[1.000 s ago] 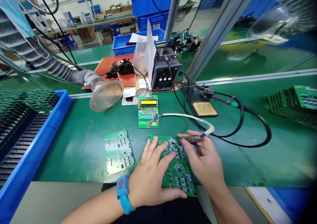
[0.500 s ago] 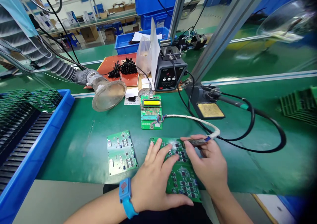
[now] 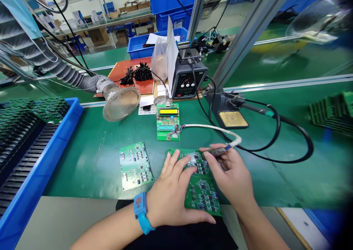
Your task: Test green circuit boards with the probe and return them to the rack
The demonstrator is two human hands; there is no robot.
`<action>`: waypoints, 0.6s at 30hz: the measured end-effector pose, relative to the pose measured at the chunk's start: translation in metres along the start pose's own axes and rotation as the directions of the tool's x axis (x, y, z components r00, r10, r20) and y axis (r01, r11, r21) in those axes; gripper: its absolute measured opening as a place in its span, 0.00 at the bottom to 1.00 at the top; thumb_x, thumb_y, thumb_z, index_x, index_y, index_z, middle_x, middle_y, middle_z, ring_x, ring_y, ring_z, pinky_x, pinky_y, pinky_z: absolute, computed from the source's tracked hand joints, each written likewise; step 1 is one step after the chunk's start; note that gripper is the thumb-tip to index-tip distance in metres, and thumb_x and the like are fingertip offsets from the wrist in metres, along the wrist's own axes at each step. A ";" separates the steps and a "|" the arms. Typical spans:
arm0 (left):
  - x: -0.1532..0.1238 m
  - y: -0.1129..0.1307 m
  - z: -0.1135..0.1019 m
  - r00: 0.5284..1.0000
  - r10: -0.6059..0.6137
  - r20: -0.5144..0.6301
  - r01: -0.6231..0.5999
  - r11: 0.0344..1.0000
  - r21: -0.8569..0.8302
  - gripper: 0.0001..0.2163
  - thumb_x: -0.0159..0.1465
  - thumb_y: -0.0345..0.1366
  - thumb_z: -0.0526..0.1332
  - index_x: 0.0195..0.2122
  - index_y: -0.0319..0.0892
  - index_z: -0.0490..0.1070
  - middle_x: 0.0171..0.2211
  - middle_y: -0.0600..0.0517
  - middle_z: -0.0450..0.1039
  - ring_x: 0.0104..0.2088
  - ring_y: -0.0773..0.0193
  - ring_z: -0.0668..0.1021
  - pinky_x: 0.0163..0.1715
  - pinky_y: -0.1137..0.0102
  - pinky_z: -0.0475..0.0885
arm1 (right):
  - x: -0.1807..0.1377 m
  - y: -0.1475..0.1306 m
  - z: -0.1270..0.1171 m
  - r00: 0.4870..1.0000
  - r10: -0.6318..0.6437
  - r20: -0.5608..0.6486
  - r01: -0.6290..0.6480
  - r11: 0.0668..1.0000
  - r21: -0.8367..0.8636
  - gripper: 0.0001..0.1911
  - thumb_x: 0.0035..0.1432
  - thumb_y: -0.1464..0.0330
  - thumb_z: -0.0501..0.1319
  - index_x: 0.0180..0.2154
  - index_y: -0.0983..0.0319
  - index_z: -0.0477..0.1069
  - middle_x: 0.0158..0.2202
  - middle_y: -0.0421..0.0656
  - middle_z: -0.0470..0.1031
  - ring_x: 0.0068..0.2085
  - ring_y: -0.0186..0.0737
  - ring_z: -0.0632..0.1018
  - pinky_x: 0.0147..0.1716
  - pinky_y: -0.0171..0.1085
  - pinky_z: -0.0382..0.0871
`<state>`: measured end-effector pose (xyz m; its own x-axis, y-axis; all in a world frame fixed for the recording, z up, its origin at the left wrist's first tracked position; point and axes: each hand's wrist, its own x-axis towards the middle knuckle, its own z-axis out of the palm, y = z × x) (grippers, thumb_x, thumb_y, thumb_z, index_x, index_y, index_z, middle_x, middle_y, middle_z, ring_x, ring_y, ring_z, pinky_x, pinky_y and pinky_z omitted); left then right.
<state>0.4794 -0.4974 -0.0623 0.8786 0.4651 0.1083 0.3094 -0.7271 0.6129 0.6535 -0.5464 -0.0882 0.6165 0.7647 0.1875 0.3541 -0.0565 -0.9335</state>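
My left hand (image 3: 172, 193) lies flat, fingers spread, on a long green circuit board (image 3: 202, 193) at the near edge of the green mat; a blue wrist strap (image 3: 142, 213) is on that wrist. My right hand (image 3: 231, 174) pinches a small dark probe (image 3: 217, 152) over the board's far end. A white cable (image 3: 212, 128) runs from the probe to a small green tester board with a lit yellow display (image 3: 168, 122). A second green circuit board (image 3: 135, 165) lies to the left, untouched.
A blue bin of stacked boards (image 3: 41, 158) stands at the left. A fume hose with its funnel (image 3: 121, 102) points at the mat. Behind are a soldering station (image 3: 187, 80), an iron stand with sponge (image 3: 233, 119) and black cables. More boards (image 3: 333, 112) lie at the right.
My hands and the probe stay in nearly the same place on the board; my right hand has shifted slightly. The view itself has moved a little.
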 end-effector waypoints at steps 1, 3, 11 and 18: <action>0.000 0.000 0.000 1.000 -0.001 0.005 0.001 1.000 -0.002 0.45 0.48 0.60 0.69 0.59 0.36 0.59 0.63 0.35 0.55 0.67 0.37 0.48 0.62 0.38 0.45 | 0.000 0.000 0.000 1.000 -0.001 0.000 0.001 1.000 0.003 0.14 0.58 0.57 0.61 0.42 0.58 0.66 0.37 0.47 0.79 0.39 0.44 0.80 0.41 0.44 0.76; 0.000 0.000 0.000 1.000 0.003 0.009 -0.003 1.000 -0.005 0.45 0.48 0.60 0.69 0.59 0.36 0.59 0.63 0.34 0.55 0.67 0.36 0.48 0.62 0.37 0.45 | 0.000 -0.001 0.000 1.000 -0.002 0.001 0.002 1.000 0.005 0.14 0.59 0.57 0.61 0.42 0.59 0.66 0.37 0.47 0.79 0.39 0.43 0.80 0.41 0.44 0.75; -0.003 -0.008 -0.002 0.998 0.068 0.000 -0.068 0.996 -0.055 0.39 0.46 0.57 0.72 0.54 0.42 0.66 0.65 0.39 0.53 0.67 0.36 0.46 0.61 0.37 0.40 | -0.001 -0.004 0.001 1.000 -0.011 0.009 0.010 1.000 0.015 0.13 0.59 0.59 0.61 0.42 0.59 0.65 0.38 0.47 0.79 0.40 0.43 0.80 0.41 0.43 0.75; 0.001 -0.007 -0.014 0.986 0.096 0.136 -0.087 0.994 -0.066 0.15 0.47 0.50 0.74 0.34 0.54 0.80 0.67 0.54 0.49 0.66 0.31 0.39 0.59 0.34 0.35 | -0.002 -0.006 0.001 1.000 -0.002 0.004 0.002 0.999 0.040 0.14 0.59 0.58 0.61 0.42 0.58 0.64 0.38 0.46 0.79 0.41 0.43 0.80 0.41 0.43 0.76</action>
<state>0.4731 -0.4850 -0.0558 0.9454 0.3205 0.0590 0.2067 -0.7297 0.6518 0.6490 -0.5470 -0.0832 0.6133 0.7672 0.1880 0.3268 -0.0297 -0.9446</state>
